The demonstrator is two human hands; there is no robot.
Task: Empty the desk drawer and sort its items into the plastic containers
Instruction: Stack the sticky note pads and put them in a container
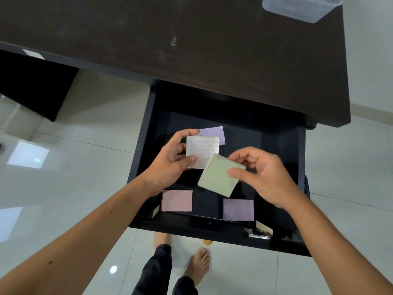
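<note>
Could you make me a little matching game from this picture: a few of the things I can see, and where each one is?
Things:
1. green pad
2. patterned pad
3. pink pad
4. container

Places:
A. on the desk top, far right corner
B. pinched in the right hand
C. lying in the drawer, near left corner
D. held in the left hand

Pairs: 1-B, 2-D, 3-C, 4-A

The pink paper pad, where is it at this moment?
In the head view, the pink paper pad lies in the near left corner of the open drawer, below the left hand.
</note>
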